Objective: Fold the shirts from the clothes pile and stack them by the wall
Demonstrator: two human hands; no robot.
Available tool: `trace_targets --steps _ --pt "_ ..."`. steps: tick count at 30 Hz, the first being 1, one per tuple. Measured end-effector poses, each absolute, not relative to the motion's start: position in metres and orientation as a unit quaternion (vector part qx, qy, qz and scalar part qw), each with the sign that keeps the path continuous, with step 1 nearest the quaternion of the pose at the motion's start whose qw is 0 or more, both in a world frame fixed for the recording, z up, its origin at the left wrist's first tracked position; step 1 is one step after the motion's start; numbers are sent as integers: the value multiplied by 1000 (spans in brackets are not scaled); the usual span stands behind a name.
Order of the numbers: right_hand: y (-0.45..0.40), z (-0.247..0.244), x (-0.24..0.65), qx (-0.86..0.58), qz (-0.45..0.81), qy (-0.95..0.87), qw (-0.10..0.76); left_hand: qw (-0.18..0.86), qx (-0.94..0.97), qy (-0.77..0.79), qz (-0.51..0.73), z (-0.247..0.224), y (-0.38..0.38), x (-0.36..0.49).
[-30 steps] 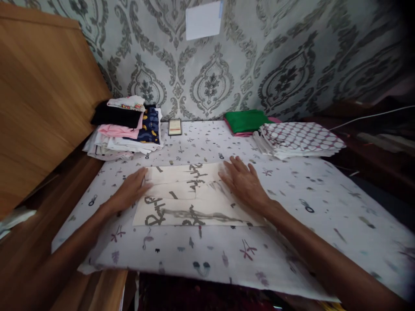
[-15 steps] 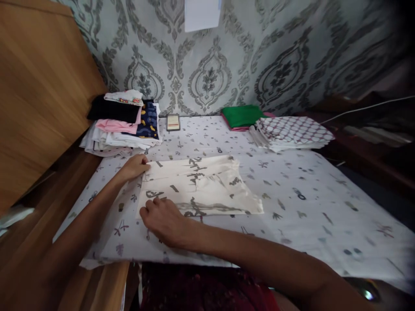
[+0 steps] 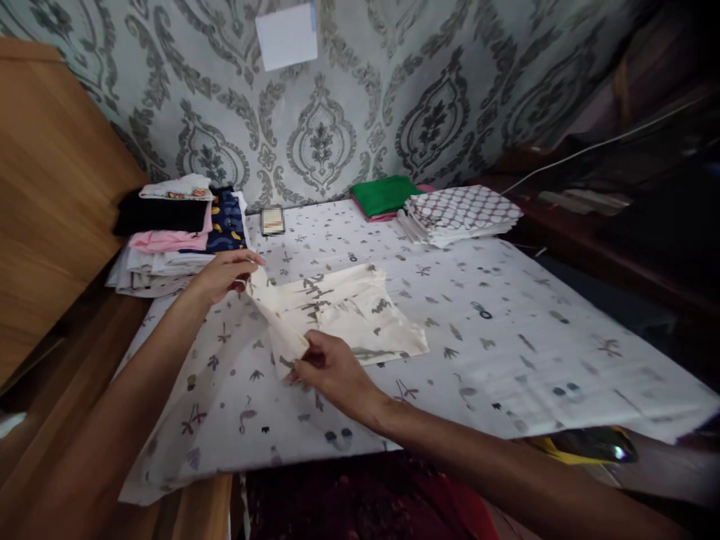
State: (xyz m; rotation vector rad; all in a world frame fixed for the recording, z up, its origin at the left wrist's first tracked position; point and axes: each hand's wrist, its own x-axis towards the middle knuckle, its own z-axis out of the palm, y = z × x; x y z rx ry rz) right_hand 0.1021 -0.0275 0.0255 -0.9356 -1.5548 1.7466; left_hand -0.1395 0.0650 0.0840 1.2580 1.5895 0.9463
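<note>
A cream garment [image 3: 360, 319] with dark grey printed marks lies flat and part folded on the patterned white sheet [image 3: 450, 375]. Its left end is lifted and curls over toward the right. My left hand [image 3: 228, 276] pinches the far corner of that raised end between thumb and fingers. At the near corner, my right hand [image 3: 331, 371] grips the same edge, with its fingers closed on the cloth. The right-hand part of the garment still rests on the sheet, its rim slightly uneven.
Folded clothes [image 3: 174, 225] are stacked at the back left beside a wooden panel [image 3: 50, 187]. A small framed card [image 3: 273, 220] stands by the wall. At the back right are a green folded cloth [image 3: 385, 196] and a checked white pile [image 3: 461, 214].
Both hands have lifted the garment's left end off the sheet and brought it rightward, where before it lay flat. The camera view has turned somewhat to the right.
</note>
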Motion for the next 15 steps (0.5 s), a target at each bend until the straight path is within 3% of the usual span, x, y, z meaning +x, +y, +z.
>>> trace_targets --steps 8,15 --pt "-29 15 146 -398 783 -394 271 493 523 647 256 59 108 -63" --pt "-21 20 150 -384 825 -334 246 481 576 634 188 45 115 -60"
